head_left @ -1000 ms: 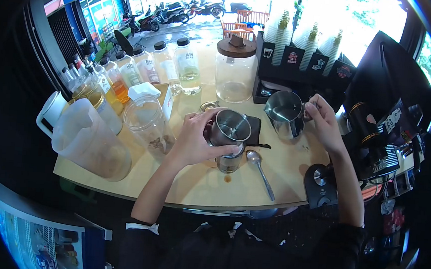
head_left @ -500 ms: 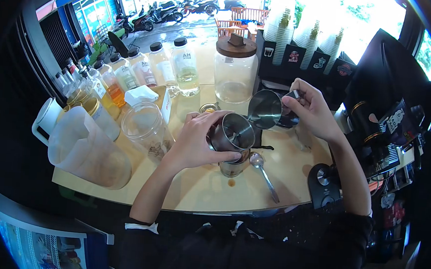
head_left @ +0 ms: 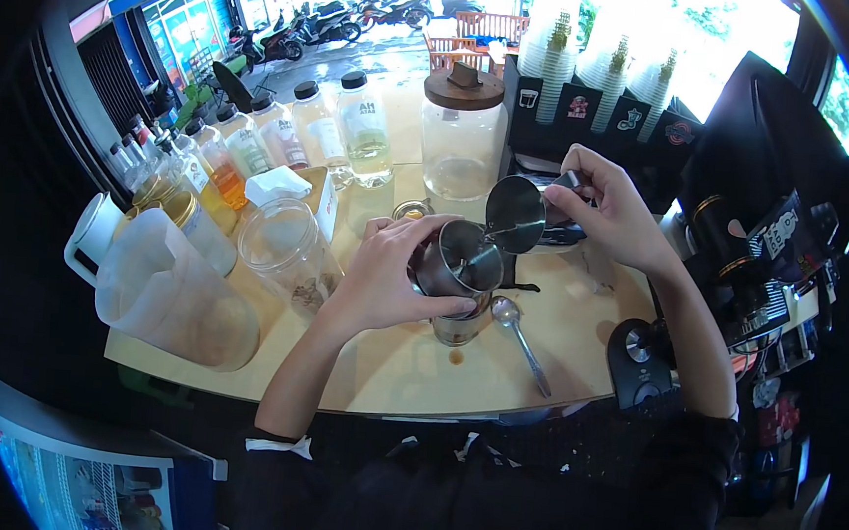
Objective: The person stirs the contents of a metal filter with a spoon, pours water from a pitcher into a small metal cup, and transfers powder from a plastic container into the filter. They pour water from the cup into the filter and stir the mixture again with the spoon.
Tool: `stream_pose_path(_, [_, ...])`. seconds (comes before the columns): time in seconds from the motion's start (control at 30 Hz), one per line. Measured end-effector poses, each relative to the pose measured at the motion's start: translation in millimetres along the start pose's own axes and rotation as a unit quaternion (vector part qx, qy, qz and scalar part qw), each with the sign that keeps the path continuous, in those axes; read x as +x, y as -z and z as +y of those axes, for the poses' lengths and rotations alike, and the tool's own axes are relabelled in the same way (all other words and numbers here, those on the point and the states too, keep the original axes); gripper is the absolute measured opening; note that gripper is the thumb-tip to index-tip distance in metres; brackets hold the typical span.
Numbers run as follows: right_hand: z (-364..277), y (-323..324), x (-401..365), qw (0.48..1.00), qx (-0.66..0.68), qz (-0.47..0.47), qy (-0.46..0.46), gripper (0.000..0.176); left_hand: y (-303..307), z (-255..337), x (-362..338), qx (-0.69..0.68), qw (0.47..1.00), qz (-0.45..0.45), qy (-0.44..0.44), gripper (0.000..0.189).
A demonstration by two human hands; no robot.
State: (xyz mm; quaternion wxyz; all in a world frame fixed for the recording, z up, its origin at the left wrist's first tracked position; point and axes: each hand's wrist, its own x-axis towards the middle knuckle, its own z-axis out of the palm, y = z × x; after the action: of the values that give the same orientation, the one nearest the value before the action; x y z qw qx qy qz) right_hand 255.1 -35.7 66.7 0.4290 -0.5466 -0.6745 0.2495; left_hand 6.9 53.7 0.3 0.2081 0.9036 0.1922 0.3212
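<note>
My left hand (head_left: 385,267) is wrapped around a metal cup (head_left: 459,258) with its open top facing me; something thin and bright shows inside it. Under that cup, partly hidden by my fingers, is a clear glass (head_left: 456,328) with a brownish bottom. My right hand (head_left: 601,204) grips the handle of a metal pitcher (head_left: 517,215). The pitcher is tipped left, its lip right at the cup's rim, and a thin streak runs at its spout. On the table, right of the glass, lies a metal spoon (head_left: 520,344).
To the left stand a frosted plastic pitcher (head_left: 176,292), a clear jar (head_left: 283,245) and several bottles (head_left: 365,133). A wooden-lidded jar (head_left: 461,135) and stacked cups (head_left: 547,67) are at the back. A black device (head_left: 642,367) sits at the table's right edge.
The metal pitcher has tilted further toward the cup, and my right hand has risen slightly and shifted left. My left hand stays in place around the cup.
</note>
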Motion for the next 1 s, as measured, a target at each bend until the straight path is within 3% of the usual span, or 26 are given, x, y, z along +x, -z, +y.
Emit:
stream_pose_path(0.27, [-2.2, 3.8, -8.2, 1.000, -0.027, 0.002, 0.004, 0.024, -1.6, 6.6, -3.2, 0.046, 0.999, 0.024, 0.009, 0.077])
stream_pose_path(0.33, [-5.3, 3.4, -10.7, 0.999, 0.041, -0.001, 0.011, 0.023, -4.2, 6.6, -4.0, 0.057, 0.996, 0.062, 0.002, 0.075])
stream_pose_path(0.47, [-3.8, 1.5, -12.0, 0.998, 0.046, 0.024, 0.036, 0.024, -11.9, 5.4, -6.5, 0.088, 0.991, 0.099, -0.014, 0.077])
stream_pose_path(0.67, [-11.6, 1.9, -15.5, 1.000, 0.016, 0.013, 0.003, 0.021, -24.0, 9.5, -13.3, 0.127, 0.977, 0.170, -0.028, 0.081])
stream_pose_path(0.73, [-13.2, -2.5, -14.9, 0.998, 0.000, 0.047, 0.046, 0.026, -28.6, 11.5, -15.4, 0.121, 0.972, 0.201, -0.018, 0.083])
stream_pose_path(1.0, [-43.7, -14.7, -14.6, 0.997, 0.069, 0.028, 0.020, 0.017, -49.3, 10.9, -22.3, 0.089, 0.969, 0.228, 0.043, 0.081])
